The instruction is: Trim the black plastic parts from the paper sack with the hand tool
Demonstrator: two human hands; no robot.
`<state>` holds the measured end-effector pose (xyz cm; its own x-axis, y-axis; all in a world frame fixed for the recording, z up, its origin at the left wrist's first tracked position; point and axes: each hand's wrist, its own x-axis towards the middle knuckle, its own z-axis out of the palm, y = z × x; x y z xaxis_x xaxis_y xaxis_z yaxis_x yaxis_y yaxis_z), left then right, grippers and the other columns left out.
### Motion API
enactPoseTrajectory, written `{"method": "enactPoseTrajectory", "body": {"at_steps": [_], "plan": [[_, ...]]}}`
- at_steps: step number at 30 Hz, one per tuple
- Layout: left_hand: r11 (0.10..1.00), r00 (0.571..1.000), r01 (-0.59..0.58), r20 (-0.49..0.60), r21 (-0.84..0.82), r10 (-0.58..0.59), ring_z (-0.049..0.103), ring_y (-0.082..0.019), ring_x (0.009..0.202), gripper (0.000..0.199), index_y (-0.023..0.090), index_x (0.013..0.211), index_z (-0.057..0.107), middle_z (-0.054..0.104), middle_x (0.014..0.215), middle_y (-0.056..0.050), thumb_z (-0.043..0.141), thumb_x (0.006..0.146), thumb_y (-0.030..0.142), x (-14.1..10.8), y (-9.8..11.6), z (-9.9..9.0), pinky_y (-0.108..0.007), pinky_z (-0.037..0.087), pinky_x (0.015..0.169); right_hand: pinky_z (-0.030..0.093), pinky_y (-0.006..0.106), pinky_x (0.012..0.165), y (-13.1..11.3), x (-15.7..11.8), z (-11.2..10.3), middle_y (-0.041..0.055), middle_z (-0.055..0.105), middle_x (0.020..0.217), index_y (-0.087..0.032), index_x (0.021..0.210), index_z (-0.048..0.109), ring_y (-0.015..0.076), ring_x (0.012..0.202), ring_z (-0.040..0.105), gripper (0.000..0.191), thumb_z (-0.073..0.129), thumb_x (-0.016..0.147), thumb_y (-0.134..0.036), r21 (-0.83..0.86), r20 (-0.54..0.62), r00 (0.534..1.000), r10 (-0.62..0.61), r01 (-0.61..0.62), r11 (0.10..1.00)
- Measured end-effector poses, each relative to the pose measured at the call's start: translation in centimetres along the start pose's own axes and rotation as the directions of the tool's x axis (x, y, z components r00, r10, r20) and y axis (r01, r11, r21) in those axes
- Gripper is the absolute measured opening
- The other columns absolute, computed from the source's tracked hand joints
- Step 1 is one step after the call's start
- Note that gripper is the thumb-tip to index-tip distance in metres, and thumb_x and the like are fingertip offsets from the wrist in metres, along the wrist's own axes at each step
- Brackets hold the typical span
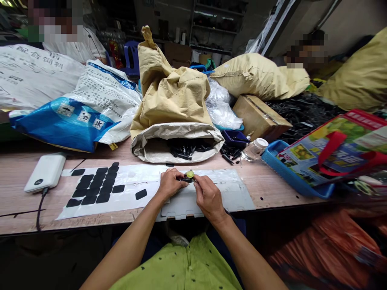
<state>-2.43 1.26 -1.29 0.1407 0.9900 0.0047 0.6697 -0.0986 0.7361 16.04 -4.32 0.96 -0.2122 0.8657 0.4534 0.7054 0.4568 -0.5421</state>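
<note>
Black part (184,180): 1, between the two hands, above the grey-white board, near the middle of the desk's (278,187) near edge.

L to R:
- 1 white power bank (45,172) at the desk's left end, 1 black cable (39,207) plugged in, running over the near edge.
- 1 blue-and-white printed sack (75,114), behind the power bank.
- 1 white sheet (127,202) along the near edge. Black pads (96,183) on it: about 18, mostly a tight block at its left half; 1 lies apart toward the sheet's right end. Some touch, so count is approximate.
- 1 tan sack (177,96), mouth toward the near edge. Black pieces (187,150) inside, too many to count.
- Left hand (172,183): thumb and fingers closed on the black part.
- 1 yellow-green disc (190,174) at the black part, between the hands.
- 1 grey-white board (238,193) under the hands, reaching the near edge.
- Right hand (209,198): fingers curled, thumb and forefinger nearly together at the disc's right side. Can't tell if it grips disc or part.
- 1 clear cup (255,149), just beside the basket.
- 1 cardboard box (260,117) behind the cup.
- 1 blue basket (273,159) at the desk's right, 1 printed bag (305,151) on it.
</note>
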Motion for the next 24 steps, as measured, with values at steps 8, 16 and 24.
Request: {"method": "enactPoseTrajectory", "body": {"at_steps": [8, 16, 24], "plan": [[1.0, 1.0, 0.004, -0.003, 0.01, -0.004, 0.063, -0.022, 0.095, 0.019, 0.028, 0.09, 0.083, 0.074, 0.09, 0.001, 0.084, 0.07, 0.028, 0.1, -0.1, 0.1, -0.036, 0.044, 0.091, 0.052, 0.032, 0.091, 0.7, -0.1, -0.5, 0.0079, 0.07, 0.103, -0.021, 0.127, 0.066, 0.0203, 0.1, 0.065, 0.033, 0.045, 0.101, -0.021, -0.057, -0.066, 0.995, 0.072, -0.076, 0.995], [0.999, 1.0, -0.004, 0.017, 0.038, 0.003, 0.062, -0.024, 0.098, 0.019, 0.029, 0.091, 0.082, 0.074, 0.093, -0.001, 0.083, 0.072, 0.031, 0.1, -0.3, 0.0, -0.037, 0.043, 0.092, 0.05, 0.031, 0.09, 2.5, 0.4, -0.8, 0.0058, 0.071, 0.105, -0.024, 0.124, 0.068, 0.0198, 0.1, 0.066, 0.033, 0.048, 0.098, -0.021, -0.064, -0.055, 0.983, 0.174, -0.177, 0.982], [0.995, 0.999, -0.037, -0.008, 0.093, 0.038, 0.06, -0.025, 0.101, 0.017, 0.029, 0.096, 0.079, 0.073, 0.098, -0.002, 0.075, 0.082, 0.039, -0.5, -0.3, 0.2, -0.039, 0.04, 0.092, 0.042, 0.032, 0.086, 6.8, 0.8, -0.9, 0.0048, 0.067, 0.098, -0.025, 0.115, 0.072, 0.0213, 0.096, 0.057, 0.033, 0.052, 0.092, -0.013, -0.31, -0.078, 0.972, 0.222, -0.236, 0.921]]}}
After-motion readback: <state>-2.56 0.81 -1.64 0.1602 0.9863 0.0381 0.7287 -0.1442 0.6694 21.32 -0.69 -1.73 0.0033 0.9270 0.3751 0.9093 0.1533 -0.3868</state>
